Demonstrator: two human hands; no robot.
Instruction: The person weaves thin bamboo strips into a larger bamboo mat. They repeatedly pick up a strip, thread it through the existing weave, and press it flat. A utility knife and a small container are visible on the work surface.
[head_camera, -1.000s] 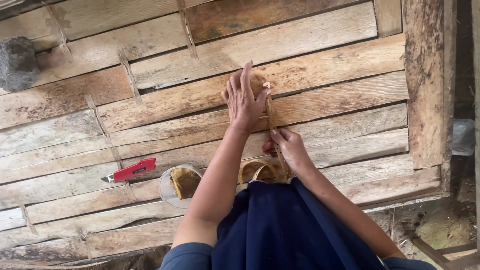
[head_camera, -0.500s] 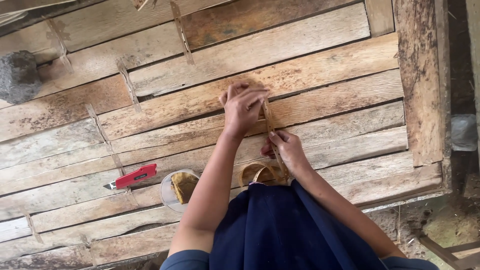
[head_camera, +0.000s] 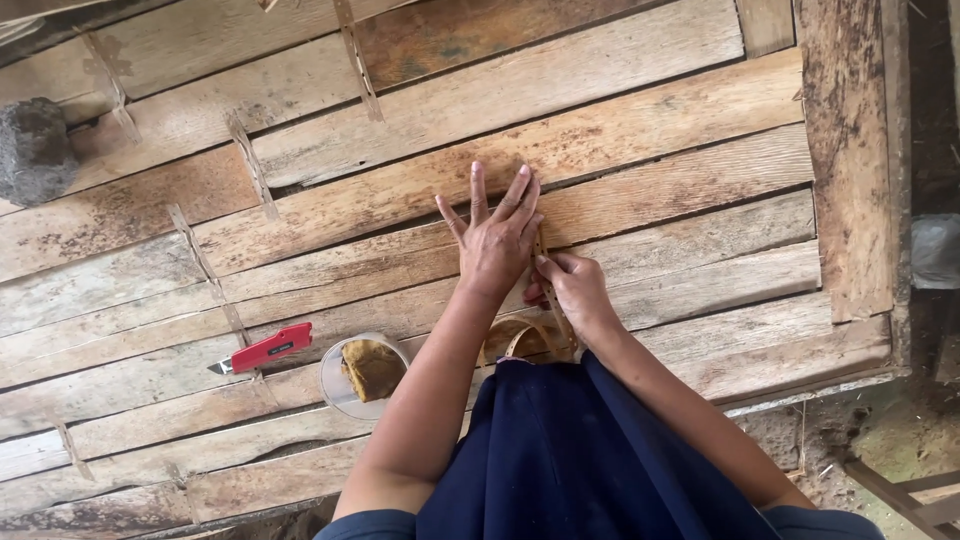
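Still early on by the look of it: left hand (head_camera: 493, 240) pressed flat, fingers spread wide, on the plank floor (head_camera: 650, 130), pinning a thin bamboo strip (head_camera: 547, 290). Right hand (head_camera: 573, 290) has its fingers pinched shut on that strip just beside it. More strip sits coiled (head_camera: 525, 340) at the lap, unworked. Red utility knife (head_camera: 265, 350) and a clear cup (head_camera: 362, 372) lie nearby, untouched.

Two bare forearms reach forward from dark blue sleeves. The left hand (head_camera: 492, 238) lies palm down, fingers straight and spread wide. The right hand (head_camera: 572, 290) sits just beside it, touching at the thumb side, fingers curled and pinched together.
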